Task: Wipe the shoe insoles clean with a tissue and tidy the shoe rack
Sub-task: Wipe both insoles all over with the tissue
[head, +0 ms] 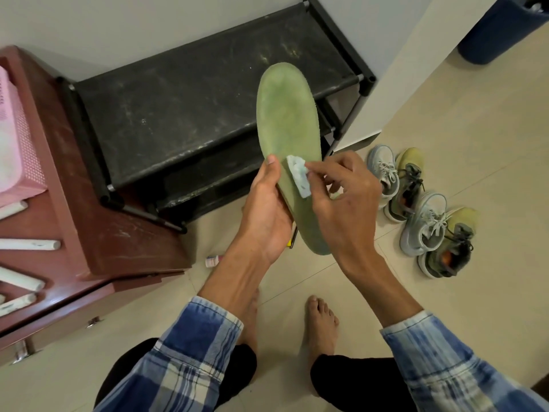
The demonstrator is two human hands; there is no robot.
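Grips the green insole (286, 123) by its heel half in the left hand (267, 203), thumb laid on the upper face. Pinches a wadded white tissue (298, 175) in the right hand (347, 200), pressed to the insole just right of that thumb. Holds the toe end over the black shoe rack (193, 114). Two pairs of sneakers (416, 203) on the floor (475, 129), right of both hands.

Green insole (286, 120) upright, crumpled tissue (298, 173) against it

hands (269, 209) (346, 200) holding green insole (288, 120), seemingly crumpled tissue (298, 176)
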